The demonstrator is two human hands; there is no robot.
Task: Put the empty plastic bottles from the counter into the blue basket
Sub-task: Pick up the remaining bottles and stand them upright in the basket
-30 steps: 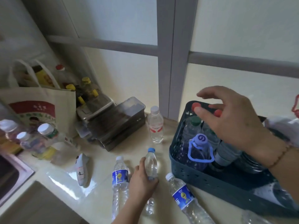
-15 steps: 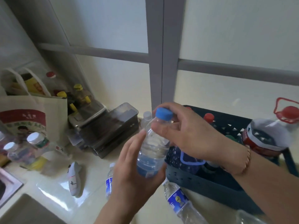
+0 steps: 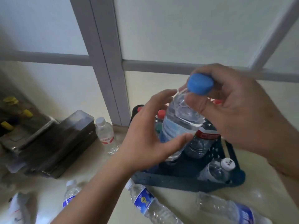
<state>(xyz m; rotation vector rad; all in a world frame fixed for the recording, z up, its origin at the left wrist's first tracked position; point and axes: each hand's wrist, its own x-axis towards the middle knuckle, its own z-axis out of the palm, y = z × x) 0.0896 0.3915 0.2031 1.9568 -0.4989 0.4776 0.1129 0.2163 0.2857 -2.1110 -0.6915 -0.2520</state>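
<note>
A clear plastic bottle (image 3: 179, 125) with a blue cap hangs above the blue basket (image 3: 169, 181). My right hand (image 3: 239, 113) pinches its neck and cap from the right. My left hand (image 3: 148, 136) is at the bottle's left side with fingers spread and the thumb touching the lower body. The basket holds several bottles, among them one with a red label (image 3: 203, 139) and one lying with a white cap (image 3: 216, 171). On the counter lie a blue-labelled bottle (image 3: 148, 202), a second one (image 3: 70, 198) and a third (image 3: 233, 209); one with a red label (image 3: 106, 135) stands upright.
A dark box-shaped appliance (image 3: 53, 143) sits at the left on the counter. Yellow-capped bottles (image 3: 11, 109) stand behind it. A white object (image 3: 17, 207) lies at the lower left. A grey window frame (image 3: 105, 59) rises behind the basket.
The bottle has moved right and now hangs over the basket. My left hand's fingers have loosened from around it, and my right hand keeps hold of the cap end. The view has swung right.
</note>
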